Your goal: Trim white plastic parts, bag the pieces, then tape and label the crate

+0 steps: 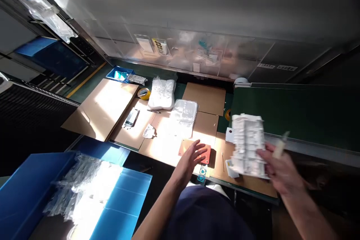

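Over at the right of the frame, the right hand (281, 167) is gripping a ridged white tray (248, 144) by its right edge, fingers clamped on it, while a pale, narrow-tipped tool (279, 148) is sticking up from that same hand; tray and hand are showing a little blurred. Here at lower centre, the left hand (192, 155) is reaching over an orange-red block (208, 154), fingers loosely spread and grasping nothing; whether they are touching the block, I can't tell. A blue patterned piece (201, 173) is lying just below the block, and a thin stick (223, 162) is resting between block and tray. A small white box (229, 135) is peeking out at the tray's left edge. Centre frame, clear plastic trays (184, 111) are catching the sunlight beside a wrapped white bundle (161, 93), with a yellow tape roll (144, 93) sitting just left of it. Further left, a phone-like device (131, 117) is lying near a crumpled white scrap (149, 131). Down at lower left, clear plastic bags (92, 191) are filling a big blue box (36, 176).
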Tool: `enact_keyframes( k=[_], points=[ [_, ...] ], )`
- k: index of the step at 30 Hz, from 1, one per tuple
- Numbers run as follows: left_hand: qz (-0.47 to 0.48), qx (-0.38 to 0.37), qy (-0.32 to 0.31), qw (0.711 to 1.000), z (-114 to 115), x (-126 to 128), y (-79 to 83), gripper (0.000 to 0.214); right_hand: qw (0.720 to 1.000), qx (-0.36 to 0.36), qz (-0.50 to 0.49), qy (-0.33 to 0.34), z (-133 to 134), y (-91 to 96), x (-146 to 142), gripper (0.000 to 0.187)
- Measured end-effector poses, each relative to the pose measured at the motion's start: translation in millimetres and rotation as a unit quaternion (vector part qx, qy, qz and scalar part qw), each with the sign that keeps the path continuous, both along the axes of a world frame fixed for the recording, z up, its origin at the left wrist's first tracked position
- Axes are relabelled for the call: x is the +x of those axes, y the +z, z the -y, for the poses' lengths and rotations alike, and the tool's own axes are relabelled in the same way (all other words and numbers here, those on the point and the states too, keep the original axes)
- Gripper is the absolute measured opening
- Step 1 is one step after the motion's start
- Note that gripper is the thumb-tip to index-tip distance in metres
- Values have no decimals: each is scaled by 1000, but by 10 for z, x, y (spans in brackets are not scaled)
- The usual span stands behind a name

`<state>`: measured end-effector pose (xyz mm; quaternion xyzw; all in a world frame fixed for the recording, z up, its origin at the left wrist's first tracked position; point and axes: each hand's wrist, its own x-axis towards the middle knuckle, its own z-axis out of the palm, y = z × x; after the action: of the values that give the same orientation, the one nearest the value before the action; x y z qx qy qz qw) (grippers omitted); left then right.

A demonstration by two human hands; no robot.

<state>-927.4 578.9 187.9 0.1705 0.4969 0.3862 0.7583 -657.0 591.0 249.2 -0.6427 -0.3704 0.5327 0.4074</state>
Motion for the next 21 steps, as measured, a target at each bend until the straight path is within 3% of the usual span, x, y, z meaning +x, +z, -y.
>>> enact_keyframes(
  k=[2,4,7,10,13,21],
  points=[
    [119,-50,-19,991,-103,-63,217,71,990,-88,-111,18,199,-104,-566,52],
    [190,-105,-35,976,-114,-283,367,73,969,-143,-199,40,315,-164,-1089,59],
    [241,-169,-34,955,-50,-751,512,69,963,-163,-212,43,373,-154,-1579,52],
    [287,-212,-36,933,0,-1132,632,69,962,-170,-210,38,371,-79,-1779,46],
    [329,-252,-47,909,4,-1335,743,71,959,-156,-233,41,360,-16,-1918,40],
    [345,-242,-45,906,-27,-1447,913,65,948,-161,-269,44,353,14,-2081,35]
  ],
)
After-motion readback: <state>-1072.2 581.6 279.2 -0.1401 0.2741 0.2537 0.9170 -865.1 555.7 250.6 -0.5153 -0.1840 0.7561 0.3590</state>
